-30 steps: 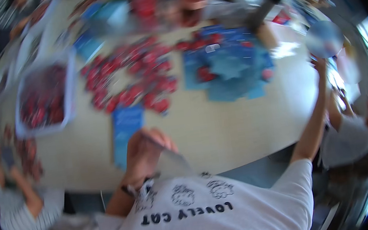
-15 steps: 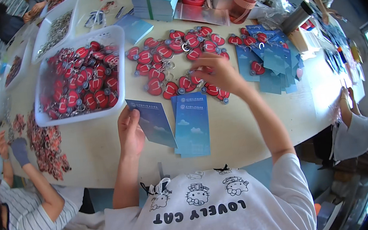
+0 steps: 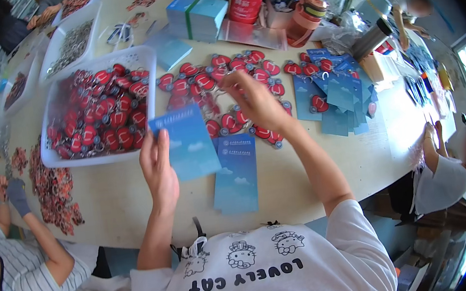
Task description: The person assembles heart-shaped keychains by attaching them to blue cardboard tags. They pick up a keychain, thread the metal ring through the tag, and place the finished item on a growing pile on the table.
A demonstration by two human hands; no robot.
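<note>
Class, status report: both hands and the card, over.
Left hand holds blue card up. Right hand pinches a red keychain. More cards lie below.

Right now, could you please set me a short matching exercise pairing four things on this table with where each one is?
Things:
1. blue card
2. white basket
3. right hand
4. red pen pot

Places:
A. far side of the table, holding scissors
B. held up in the left hand
C. over the loose red keyrings
D. left of the loose keyrings, full of red keyrings

Pairs: 1-B, 2-D, 3-C, 4-A
</note>
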